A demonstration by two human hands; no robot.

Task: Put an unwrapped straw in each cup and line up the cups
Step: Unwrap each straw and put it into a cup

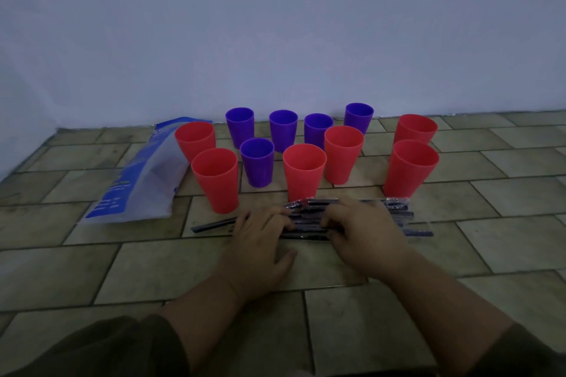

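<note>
Tiled floor with red cups [303, 171] and purple cups [257, 162] standing empty and unaligned, left hand [260, 237] and right hand [364, 232] bent-fingered on wrapped straws [306, 219] just before them, pinch impossible to tell; seemingly step one, next needing one straw singled out and unwrapped.
</note>
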